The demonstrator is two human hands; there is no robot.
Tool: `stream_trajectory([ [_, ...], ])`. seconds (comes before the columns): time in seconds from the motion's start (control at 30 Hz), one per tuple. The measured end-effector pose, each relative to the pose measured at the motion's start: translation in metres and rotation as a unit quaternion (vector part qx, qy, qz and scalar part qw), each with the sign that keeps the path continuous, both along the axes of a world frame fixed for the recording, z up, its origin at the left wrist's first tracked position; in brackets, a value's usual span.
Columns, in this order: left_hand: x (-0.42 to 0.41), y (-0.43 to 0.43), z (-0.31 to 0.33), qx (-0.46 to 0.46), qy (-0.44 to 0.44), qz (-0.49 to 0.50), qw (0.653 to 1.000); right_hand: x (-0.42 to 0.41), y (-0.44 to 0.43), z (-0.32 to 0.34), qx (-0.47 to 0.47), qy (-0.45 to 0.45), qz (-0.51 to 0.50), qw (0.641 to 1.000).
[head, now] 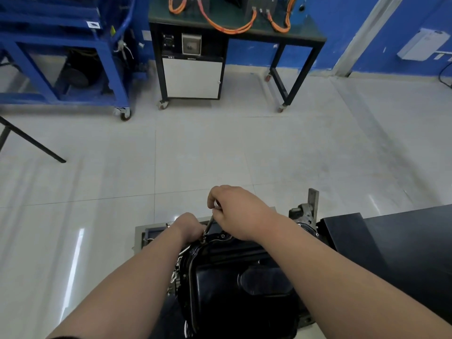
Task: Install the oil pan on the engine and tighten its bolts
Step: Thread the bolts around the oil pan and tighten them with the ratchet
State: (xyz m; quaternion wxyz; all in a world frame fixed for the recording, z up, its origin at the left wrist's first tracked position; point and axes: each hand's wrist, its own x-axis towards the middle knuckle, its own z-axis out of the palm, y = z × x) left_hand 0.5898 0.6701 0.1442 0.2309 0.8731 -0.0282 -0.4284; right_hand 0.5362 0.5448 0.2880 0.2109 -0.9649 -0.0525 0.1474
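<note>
Fingers point(211, 197) of right hand point(234, 211) grip driver point(209, 225), tilted, tip down-left at oil pan point(232, 277) rim; left hand point(189, 227) grip unclear.

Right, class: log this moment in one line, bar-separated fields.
step: bolt tightening | right hand: grips socket driver | left hand: at driver's lower end, grip hidden | oil pan: driver tip at far flange

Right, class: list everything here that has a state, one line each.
Oil pan: sitting on the engine.
Driver: tilted, tip at the pan's far rim.
Right hand: grips the driver's top.
Left hand: by the driver's tip, grip hidden.
Cabinet door: shut.
</note>
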Motion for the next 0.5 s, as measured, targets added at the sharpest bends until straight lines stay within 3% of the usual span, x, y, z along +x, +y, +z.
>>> stream_trajectory([
  [0.3,-0.007,0.008,-0.005,-0.028,-0.035,0.013,0.999,-0.008,0.009,-0.003,-0.035,-0.015,0.093,0.995],
  [0.4,-0.009,0.012,-0.007,-0.039,-0.033,-0.058,0.997,-0.01,0.011,-0.004,-0.054,-0.033,0.111,0.992],
  [0.5,-0.011,0.021,0.0,-0.053,-0.058,-0.067,0.995,-0.012,0.015,-0.005,-0.089,-0.058,0.131,0.986],
])
